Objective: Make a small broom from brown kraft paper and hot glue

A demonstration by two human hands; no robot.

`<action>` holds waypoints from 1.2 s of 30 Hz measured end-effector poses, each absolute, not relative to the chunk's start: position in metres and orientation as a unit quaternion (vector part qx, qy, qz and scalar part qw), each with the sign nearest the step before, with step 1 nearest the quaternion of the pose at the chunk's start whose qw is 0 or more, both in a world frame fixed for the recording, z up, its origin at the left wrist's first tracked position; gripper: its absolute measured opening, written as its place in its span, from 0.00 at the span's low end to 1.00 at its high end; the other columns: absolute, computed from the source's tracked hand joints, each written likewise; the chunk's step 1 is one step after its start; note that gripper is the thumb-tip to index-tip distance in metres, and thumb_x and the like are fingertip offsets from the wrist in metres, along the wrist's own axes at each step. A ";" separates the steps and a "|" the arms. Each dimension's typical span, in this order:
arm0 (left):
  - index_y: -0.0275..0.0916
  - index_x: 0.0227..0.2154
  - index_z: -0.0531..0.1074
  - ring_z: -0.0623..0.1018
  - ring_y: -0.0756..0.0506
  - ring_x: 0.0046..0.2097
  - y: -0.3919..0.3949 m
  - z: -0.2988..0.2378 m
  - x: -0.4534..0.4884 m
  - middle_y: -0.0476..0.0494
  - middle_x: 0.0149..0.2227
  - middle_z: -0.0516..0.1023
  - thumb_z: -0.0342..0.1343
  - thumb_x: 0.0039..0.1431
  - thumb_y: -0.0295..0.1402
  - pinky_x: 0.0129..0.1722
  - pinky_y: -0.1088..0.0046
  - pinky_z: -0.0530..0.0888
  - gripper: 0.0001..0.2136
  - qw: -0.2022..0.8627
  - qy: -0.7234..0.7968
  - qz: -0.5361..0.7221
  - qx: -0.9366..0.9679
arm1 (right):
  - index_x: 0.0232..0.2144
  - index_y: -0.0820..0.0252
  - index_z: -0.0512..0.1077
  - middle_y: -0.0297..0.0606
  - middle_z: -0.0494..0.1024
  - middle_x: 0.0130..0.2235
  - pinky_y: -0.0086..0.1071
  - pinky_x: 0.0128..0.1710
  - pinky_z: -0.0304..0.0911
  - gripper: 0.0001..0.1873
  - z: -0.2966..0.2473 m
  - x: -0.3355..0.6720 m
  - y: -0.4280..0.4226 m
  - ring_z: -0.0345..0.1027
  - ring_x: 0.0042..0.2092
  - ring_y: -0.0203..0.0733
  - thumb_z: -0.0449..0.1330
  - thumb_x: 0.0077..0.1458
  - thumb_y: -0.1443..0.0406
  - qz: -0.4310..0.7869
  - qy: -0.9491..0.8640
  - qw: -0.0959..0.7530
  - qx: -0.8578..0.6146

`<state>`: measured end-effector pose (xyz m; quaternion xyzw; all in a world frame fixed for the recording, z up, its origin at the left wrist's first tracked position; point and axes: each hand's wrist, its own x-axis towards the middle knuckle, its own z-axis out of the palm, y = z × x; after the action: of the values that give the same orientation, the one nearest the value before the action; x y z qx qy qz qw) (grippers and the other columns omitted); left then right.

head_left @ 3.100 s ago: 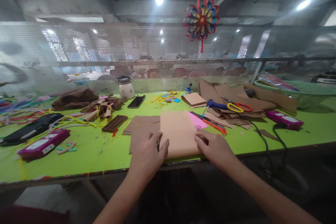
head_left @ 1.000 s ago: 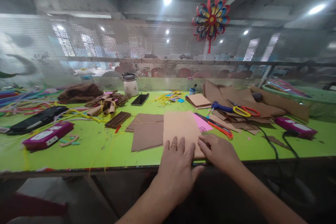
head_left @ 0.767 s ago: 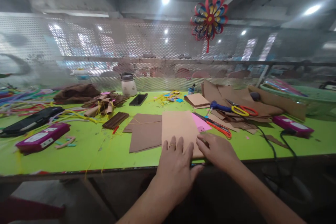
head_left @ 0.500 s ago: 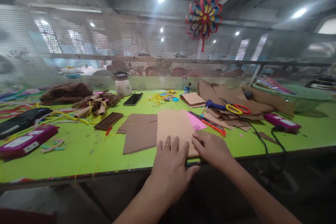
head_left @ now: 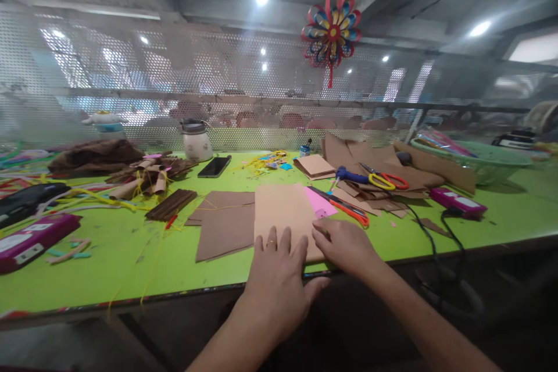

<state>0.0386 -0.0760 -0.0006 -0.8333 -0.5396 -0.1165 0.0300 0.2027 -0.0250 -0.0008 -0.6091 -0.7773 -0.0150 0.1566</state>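
A tan sheet of paper (head_left: 281,209) lies on the green table (head_left: 108,256) near its front edge. My left hand (head_left: 276,279) rests flat on the sheet's near end, fingers stretched out, a ring on one finger. My right hand (head_left: 346,247) presses on the sheet's right near corner with its fingers curled down; nothing shows inside them. A pink sheet (head_left: 318,202) pokes out from under the tan one on the right. Brown sheets (head_left: 222,222) lie just to the left.
An orange cutter (head_left: 346,209) lies right of the pink sheet. Scissors (head_left: 386,179) rest on brown card pieces (head_left: 370,157). A phone (head_left: 214,167), a white jar (head_left: 195,140), magenta boxes (head_left: 458,201), a black cable (head_left: 429,229) and a green basket (head_left: 475,157) sit around.
My left hand slid from the sheet's left edge onto its near end and lies flat there. My right hand stayed on the right corner. The view drifted slightly.
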 end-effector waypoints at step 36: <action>0.46 0.59 0.60 0.57 0.25 0.62 -0.075 -0.017 0.036 0.35 0.63 0.60 0.46 0.56 0.56 0.57 0.39 0.54 0.31 0.048 -0.539 -0.119 -0.833 | 0.42 0.61 0.74 0.43 0.77 0.42 0.36 0.48 0.61 0.14 -0.006 0.227 -0.024 0.68 0.45 0.44 0.50 0.60 0.66 -0.003 -0.804 0.338 -0.489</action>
<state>0.0359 -0.0749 -0.0169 -0.8326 -0.5387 -0.1194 0.0482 0.2274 -0.0235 -0.0061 -0.4885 -0.8045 -0.0031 0.3378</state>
